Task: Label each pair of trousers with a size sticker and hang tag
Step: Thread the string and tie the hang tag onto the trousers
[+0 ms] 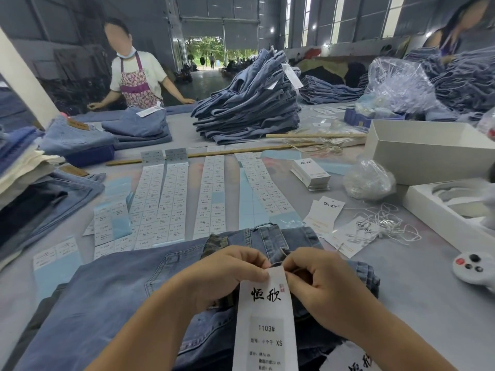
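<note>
- Where the table (417, 285) runs off to the left, folded jeans (51, 199) lie in a low pile with pale cloth on top, and a person in a flowered apron (136, 84) stands at the far edge behind a smaller folded stack (139, 127).
- Strips of size stickers (171, 199) lie side by side on the table, running from a wooden stick (214, 153) down to the waistband of the near trousers (112, 298).
- These trousers lie flat just before the person, waistband away from them.
- The left hand (227, 274) pinches the top left corner of the hang tag (265, 317) between thumb and curled fingers.
- The tag is white, long and upright over the trousers, and bears a sticker that reads 1103# and XS.
- The right hand (321, 285) pinches the tag's top right corner, fingers curled tight, just by a belt loop.
- Behind, mid-table, stands a tall heap of jeans (249, 105).
- Right of the stickers lie spare hang tags (310, 175), loose white strings (385, 223), and a clear plastic bundle (369, 180).
- Farther right are an open white box (428, 153) and a white controller (474, 266) near the edge.
</note>
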### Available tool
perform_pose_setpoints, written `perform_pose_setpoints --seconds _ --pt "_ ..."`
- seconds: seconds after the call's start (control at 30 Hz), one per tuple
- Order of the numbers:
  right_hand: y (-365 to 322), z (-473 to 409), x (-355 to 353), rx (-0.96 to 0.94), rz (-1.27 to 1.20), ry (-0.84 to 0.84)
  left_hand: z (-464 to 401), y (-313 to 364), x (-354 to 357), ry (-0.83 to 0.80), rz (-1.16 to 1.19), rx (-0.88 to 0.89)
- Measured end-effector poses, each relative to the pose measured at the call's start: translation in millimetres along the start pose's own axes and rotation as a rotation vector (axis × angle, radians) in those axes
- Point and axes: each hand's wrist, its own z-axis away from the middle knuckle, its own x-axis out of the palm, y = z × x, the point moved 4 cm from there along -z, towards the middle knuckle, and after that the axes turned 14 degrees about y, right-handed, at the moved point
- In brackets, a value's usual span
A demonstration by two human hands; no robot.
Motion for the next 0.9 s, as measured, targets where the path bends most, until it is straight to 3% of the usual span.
perform_pose_setpoints --seconds 0.33,0.53,0.77,0.9 --pt "1.3 2.2 0.0 -0.148 0.189 -0.23 1.9 -2.2 3.2 -0.122 -0.07 0.014" --pt "-2.9 4.9 5.1 -0.182 0.311 -0.065 0.5 -2.5 0.3 -0.085 0.001 0.014" --pt "-1.4 5.0 6.9 -0.168 0.314 -0.093 -0.4 -5.3 1.7 -0.094 0.045 0.011" --pt "-4.1 5.0 8.4 -0.307 0.388 -0.032 0.2 -5.1 -0.1 -0.055 0.079 0.014"
